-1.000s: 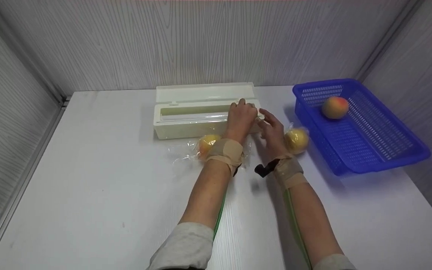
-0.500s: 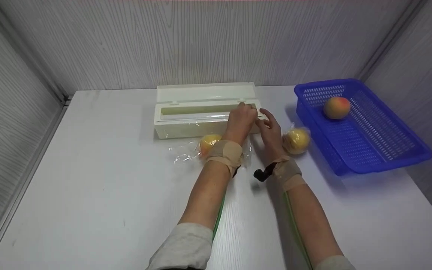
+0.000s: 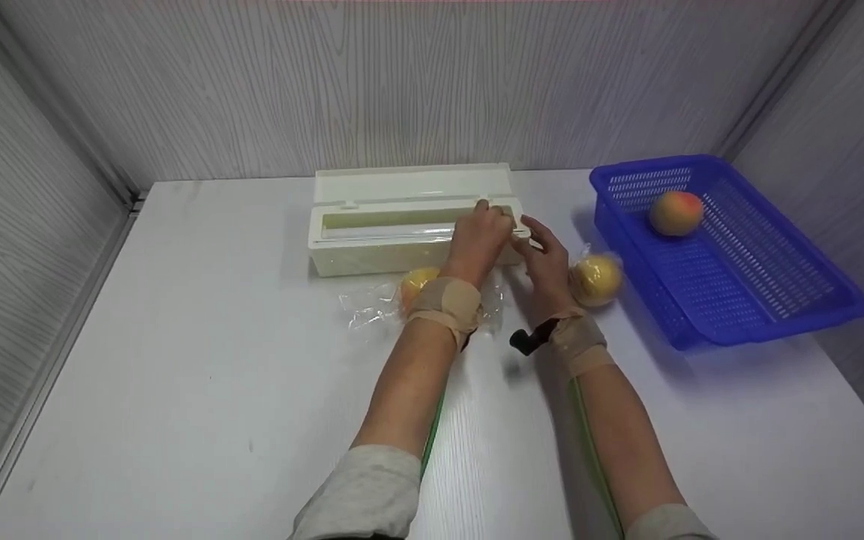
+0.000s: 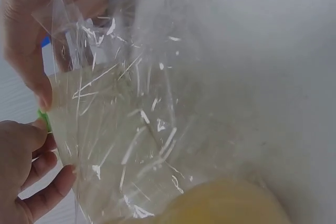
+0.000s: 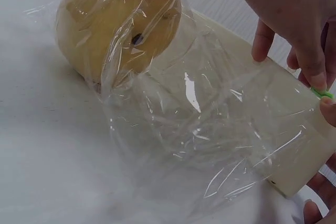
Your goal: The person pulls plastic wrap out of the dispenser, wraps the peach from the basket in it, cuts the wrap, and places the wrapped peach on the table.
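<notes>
A cream cling film box point(image 3: 361, 261) lies with its lid raised at the table's back, its roll point(image 3: 391, 231) showing inside. At its right end my left hand point(image 3: 479, 240) bends over the front edge. Its fingertips pinch a small green piece point(image 4: 44, 121) there. Beside it my right hand point(image 3: 544, 270) holds the box's right corner between fingers and thumb. Clear film point(image 5: 194, 124) hangs crumpled over the box front. Under my left wrist sits a film-wrapped peach point(image 3: 418, 285), partly hidden. Another wrapped yellow fruit point(image 3: 595, 280) rests just right of my right hand.
A blue perforated basket point(image 3: 672, 319) stands at the right, with an unwrapped peach point(image 3: 676, 214) in it. Wood-grain panels point(image 3: 417, 90) rise behind the white table point(image 3: 199, 360) and on both sides.
Both hands stay at the box's right end with only small finger shifts. My right thumb and fingers bend inward, then spread back onto the corner. Box, fruit and basket keep their places.
</notes>
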A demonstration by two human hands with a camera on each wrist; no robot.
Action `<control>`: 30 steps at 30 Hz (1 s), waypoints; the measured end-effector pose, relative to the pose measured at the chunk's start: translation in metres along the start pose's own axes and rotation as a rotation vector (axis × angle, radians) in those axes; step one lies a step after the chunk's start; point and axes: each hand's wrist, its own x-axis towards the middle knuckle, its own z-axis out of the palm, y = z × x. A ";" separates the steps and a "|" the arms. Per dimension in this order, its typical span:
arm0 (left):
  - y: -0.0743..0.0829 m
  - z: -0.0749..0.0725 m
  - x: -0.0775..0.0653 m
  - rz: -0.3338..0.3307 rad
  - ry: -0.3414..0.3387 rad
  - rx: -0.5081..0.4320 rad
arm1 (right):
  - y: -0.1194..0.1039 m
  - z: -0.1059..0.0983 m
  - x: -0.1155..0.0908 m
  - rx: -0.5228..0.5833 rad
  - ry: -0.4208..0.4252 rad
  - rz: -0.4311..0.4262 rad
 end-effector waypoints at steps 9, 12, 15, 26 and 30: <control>-0.025 -0.005 -0.012 -0.005 0.002 -0.037 | -0.017 -0.004 -0.011 0.074 -0.047 0.063; -0.030 -0.006 -0.015 0.000 0.003 -0.027 | -0.016 -0.003 -0.012 0.089 -0.059 0.053; -0.034 -0.008 -0.017 0.018 0.004 0.016 | -0.016 -0.002 -0.012 0.098 -0.063 0.024; -0.055 -0.013 -0.028 0.026 0.000 0.021 | -0.013 -0.001 -0.012 0.158 -0.059 0.040; -0.079 -0.020 -0.043 -0.014 -0.043 -0.007 | -0.013 0.000 -0.014 0.153 -0.056 0.041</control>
